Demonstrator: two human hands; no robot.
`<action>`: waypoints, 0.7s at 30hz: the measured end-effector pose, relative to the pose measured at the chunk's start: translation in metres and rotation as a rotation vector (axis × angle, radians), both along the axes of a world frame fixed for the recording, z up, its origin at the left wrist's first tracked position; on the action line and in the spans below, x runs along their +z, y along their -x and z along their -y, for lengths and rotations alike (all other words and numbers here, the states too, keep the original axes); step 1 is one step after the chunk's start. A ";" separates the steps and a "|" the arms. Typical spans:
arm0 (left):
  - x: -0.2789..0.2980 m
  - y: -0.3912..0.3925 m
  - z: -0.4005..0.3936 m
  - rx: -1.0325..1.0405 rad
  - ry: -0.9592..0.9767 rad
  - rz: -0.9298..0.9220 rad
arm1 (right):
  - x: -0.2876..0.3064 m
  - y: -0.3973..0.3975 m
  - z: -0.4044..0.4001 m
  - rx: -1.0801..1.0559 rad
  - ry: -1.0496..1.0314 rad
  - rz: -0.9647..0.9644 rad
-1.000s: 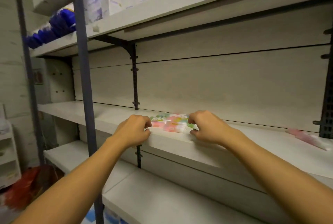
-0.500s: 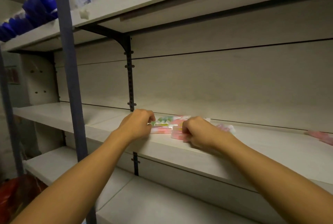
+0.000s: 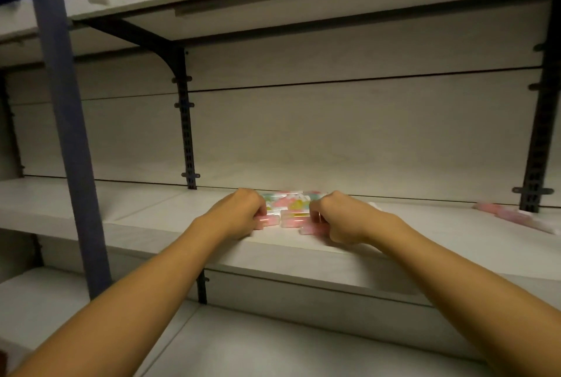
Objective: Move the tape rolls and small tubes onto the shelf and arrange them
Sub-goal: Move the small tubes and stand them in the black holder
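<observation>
At mid-frame, a cluster of small pastel packets (image 3: 288,209) is flanked on the shelf (image 3: 425,243) by the left hand (image 3: 239,214) and right hand (image 3: 343,219), fingers curled against it; whether anything is clamped cannot be told.

The pale shelf (image 3: 394,258) carries a cluster of pastel tubes (image 3: 288,209) mid-board and pink packets (image 3: 516,216) far right

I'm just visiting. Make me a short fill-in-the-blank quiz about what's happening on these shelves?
1. Both hands, left hand and right hand, rest on the ____ shelf.
2. The colourful packets lie ____ the two hands.
3. The upright post stands to the ____ of the hands.

Missing words: middle; between; left
</observation>
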State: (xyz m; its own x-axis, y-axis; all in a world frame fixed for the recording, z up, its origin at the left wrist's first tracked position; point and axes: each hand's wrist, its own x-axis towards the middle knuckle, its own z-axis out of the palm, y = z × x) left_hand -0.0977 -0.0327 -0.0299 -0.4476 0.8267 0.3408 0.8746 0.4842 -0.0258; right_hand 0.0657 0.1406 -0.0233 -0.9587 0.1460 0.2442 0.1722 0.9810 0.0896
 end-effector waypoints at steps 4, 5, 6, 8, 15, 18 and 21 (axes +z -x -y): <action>0.003 -0.001 0.001 -0.034 0.026 -0.062 | 0.002 -0.011 0.010 -0.045 -0.006 -0.046; 0.004 -0.001 0.002 -0.045 -0.006 -0.057 | 0.003 -0.015 0.012 -0.058 -0.015 -0.069; 0.007 -0.001 0.003 -0.059 -0.044 -0.048 | 0.004 -0.019 0.014 -0.078 -0.024 -0.087; 0.013 -0.002 0.002 -0.096 -0.110 -0.029 | 0.007 -0.028 0.014 -0.125 -0.046 -0.135; 0.018 -0.017 -0.021 -0.228 -0.222 -0.013 | 0.002 -0.080 0.017 -0.325 -0.036 -0.250; 0.013 -0.030 -0.033 -0.309 -0.261 -0.032 | -0.006 -0.108 0.017 -0.407 -0.030 -0.266; 0.008 -0.051 -0.045 -0.389 -0.247 -0.029 | -0.011 -0.137 0.020 -0.487 -0.036 -0.266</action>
State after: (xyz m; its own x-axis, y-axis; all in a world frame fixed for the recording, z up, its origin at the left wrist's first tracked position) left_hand -0.0470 0.0123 -0.0216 -0.1070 0.8239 0.5565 0.9932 0.1146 0.0214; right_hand 0.2027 0.1211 -0.0347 -0.6871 0.5436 0.4820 0.6260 0.7797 0.0131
